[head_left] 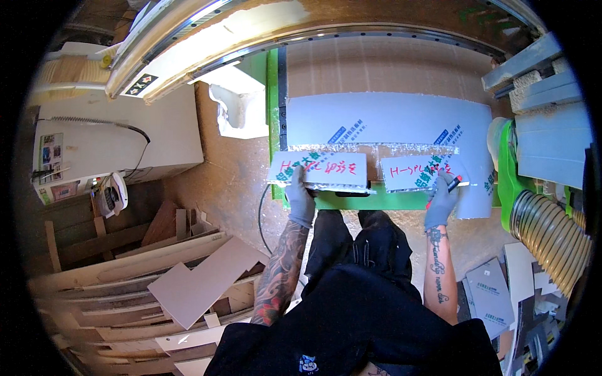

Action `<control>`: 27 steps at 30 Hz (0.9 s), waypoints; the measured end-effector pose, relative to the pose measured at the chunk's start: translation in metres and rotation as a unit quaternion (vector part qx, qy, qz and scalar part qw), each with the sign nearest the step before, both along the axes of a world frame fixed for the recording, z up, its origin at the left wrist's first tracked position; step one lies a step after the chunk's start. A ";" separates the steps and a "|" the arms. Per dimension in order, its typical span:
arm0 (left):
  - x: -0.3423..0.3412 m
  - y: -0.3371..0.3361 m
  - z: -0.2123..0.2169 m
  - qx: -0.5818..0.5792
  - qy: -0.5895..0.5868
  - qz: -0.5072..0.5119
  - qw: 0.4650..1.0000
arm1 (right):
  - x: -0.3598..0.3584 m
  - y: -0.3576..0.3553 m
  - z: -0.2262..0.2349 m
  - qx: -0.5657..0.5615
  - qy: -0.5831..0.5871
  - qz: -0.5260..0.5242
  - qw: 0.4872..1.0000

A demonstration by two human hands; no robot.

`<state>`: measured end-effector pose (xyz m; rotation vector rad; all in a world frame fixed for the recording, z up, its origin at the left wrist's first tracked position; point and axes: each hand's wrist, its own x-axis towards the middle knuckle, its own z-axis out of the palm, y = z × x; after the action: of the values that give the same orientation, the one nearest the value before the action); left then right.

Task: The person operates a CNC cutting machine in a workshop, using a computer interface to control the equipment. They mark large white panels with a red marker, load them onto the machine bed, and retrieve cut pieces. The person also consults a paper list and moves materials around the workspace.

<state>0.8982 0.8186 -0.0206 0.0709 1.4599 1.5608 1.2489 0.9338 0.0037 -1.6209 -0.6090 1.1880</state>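
My left hand (301,202), in a grey glove, grips the near edge of a small white panel (338,164), thumb on top. Red handwriting and green print cover this panel's face. In my right hand (443,202), also gloved in grey, is a red marker with a dark end (454,183). That hand rests against the near right part of a second small white panel (401,173), which bears similar red writing. Under and beyond both pieces lies a larger white sheet (389,116) with blue print, on the machine bed.
Beyond the sheet runs a machine rail (376,30). A green fitting (506,169) with a ribbed hose (544,235) stands at right. White cabinet (169,135) at left; stacked board offcuts (207,276) lower left, more boards (492,294) lower right.
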 end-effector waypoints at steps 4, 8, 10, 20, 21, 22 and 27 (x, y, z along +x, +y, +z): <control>-0.030 0.013 0.039 0.020 -0.004 0.069 0.997 | 0.000 0.008 0.023 0.011 -0.013 0.004 1.000; -0.055 0.032 0.065 0.007 0.150 -0.058 0.987 | -0.004 0.015 0.015 0.013 0.022 0.008 1.000; -0.059 0.053 0.077 0.034 0.233 -0.104 0.966 | -0.024 0.015 0.038 0.001 0.018 0.028 0.999; -0.035 0.203 0.164 -0.233 0.595 -0.519 0.567 | -0.129 0.063 0.020 0.102 -0.083 0.256 0.958; -0.018 0.213 0.169 -0.239 0.609 -0.536 0.533 | -0.136 0.067 0.017 0.088 -0.096 0.272 0.954; -0.007 0.219 0.165 -0.226 0.604 -0.555 0.526 | -0.146 0.067 0.018 0.107 -0.070 0.260 0.957; 0.020 0.221 0.130 -0.218 0.577 -0.573 0.540 | -0.157 0.057 0.008 0.116 -0.140 0.267 0.946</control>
<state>0.9183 1.0398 0.1090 1.6640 1.9333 -0.2051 1.0923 0.9904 0.0120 -1.4737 -1.3860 1.2093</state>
